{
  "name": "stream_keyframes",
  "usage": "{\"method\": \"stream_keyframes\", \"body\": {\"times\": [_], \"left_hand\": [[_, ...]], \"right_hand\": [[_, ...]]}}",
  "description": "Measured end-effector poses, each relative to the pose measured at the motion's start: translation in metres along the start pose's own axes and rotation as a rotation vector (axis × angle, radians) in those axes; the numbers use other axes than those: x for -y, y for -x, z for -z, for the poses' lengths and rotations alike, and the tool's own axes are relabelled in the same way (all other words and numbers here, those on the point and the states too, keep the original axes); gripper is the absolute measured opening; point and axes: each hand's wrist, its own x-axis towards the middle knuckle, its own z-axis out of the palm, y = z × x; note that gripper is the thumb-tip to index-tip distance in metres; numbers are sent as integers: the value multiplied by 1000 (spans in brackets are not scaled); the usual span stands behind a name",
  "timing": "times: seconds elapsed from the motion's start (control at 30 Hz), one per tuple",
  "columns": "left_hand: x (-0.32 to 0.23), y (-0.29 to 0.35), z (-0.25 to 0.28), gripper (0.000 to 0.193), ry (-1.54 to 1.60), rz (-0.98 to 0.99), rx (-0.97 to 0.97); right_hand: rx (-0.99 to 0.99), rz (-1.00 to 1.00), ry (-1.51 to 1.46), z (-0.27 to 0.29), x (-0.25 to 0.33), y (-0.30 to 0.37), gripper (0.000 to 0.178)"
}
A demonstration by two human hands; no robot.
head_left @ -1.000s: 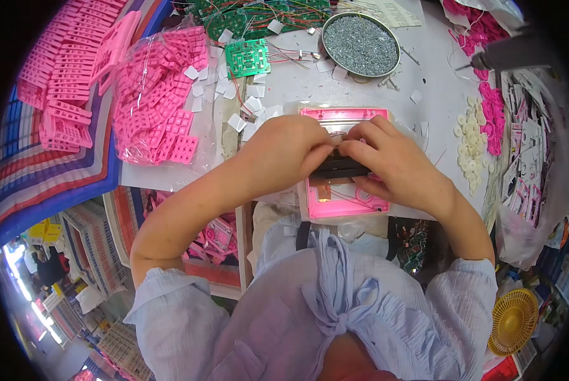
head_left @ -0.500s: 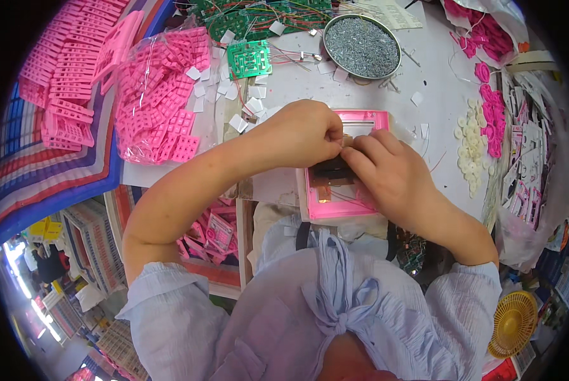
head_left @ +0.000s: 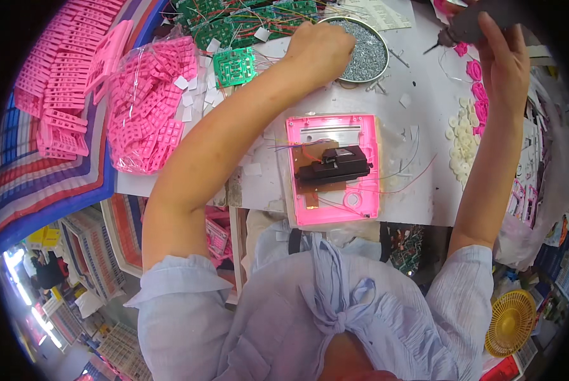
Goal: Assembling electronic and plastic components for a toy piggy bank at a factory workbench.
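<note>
A pink plastic casing (head_left: 297, 213) lies on the table in front of me, with a black mechanism (head_left: 338, 166), a brown sheet and thin wires in it. My left hand (head_left: 322, 52) is at the left side of a round tin (head_left: 386, 60) full of small grey screws (head_left: 368, 54). Its fingers are curled down at the screws, and their tips are hidden. Up at the right, my right hand (head_left: 506, 66) grips a dark electric screwdriver (head_left: 471, 28), whose thin bit points left and down, apart from the casing.
Green circuit boards (head_left: 235, 66) with wires lie at the back left. Beside them is a clear bag of pink keypads (head_left: 151, 108). Cream rings (head_left: 462, 146) and pink cord bundles (head_left: 478, 95) lie to the right. White pieces are scattered about. A yellow fan guard (head_left: 510, 322) stands lower right.
Both hands have left the casing. My left hand has moved up to the tin of screws; my right hand has gone up and right and now holds the electric screwdriver. The black mechanism is uncovered.
</note>
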Motion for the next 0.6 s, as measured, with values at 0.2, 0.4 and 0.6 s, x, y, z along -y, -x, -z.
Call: {"method": "stream_keyframes", "body": {"times": [0.2,0.4,0.6], "left_hand": [[14,-5,-9,18,-106,-21,-66],[15,4,-2,21,-13,62,-104],[-52,86,81,15,759,-36,-128]], "right_hand": [[453,-100,-241,10,-17,9,49],[337,-228,-440,-44,22,52,51],[348,-113,-529,-29,27,93,47]]}}
